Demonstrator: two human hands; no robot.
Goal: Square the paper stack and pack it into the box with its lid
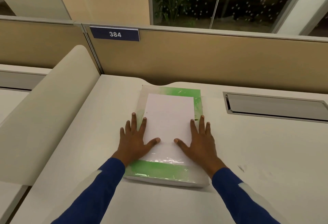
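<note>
A white paper stack (168,117) lies flat on a green-and-white wrapped package (159,170) in the middle of the desk. My left hand (134,138) rests flat with fingers spread along the stack's left edge, thumb on the paper. My right hand (198,140) mirrors it on the right edge, thumb also on the sheet. Neither hand grips anything. No separate box or lid can be told apart from the green package.
The cream desk (248,152) has a metal cable hatch (273,106) at the right. A tan partition (213,58) with a blue plate "384" (115,34) stands behind. A curved cream divider (49,110) rises at the left.
</note>
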